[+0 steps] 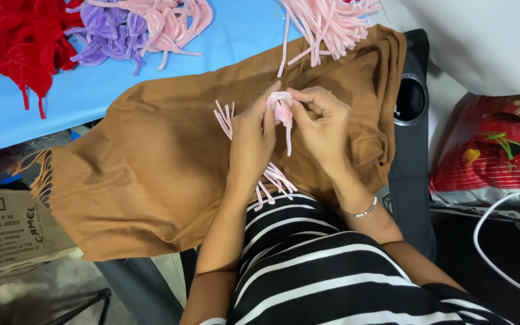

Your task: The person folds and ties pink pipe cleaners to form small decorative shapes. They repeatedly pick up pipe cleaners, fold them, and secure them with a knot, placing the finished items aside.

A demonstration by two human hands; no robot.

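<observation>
Both hands meet above the brown cloth (151, 168): left hand (251, 144) and right hand (320, 123) have fingers pinched tight on a pink fuzzy piece (282, 110), loose pink strips (224, 117) just beside.

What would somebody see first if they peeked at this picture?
Probably the two hands in the middle, the left hand and right hand, pinching a small pink fuzzy piece together over a brown cloth. Next, the bright piles at the top left on the blue table: red pieces, purple pieces, and pink strips farther right.
</observation>
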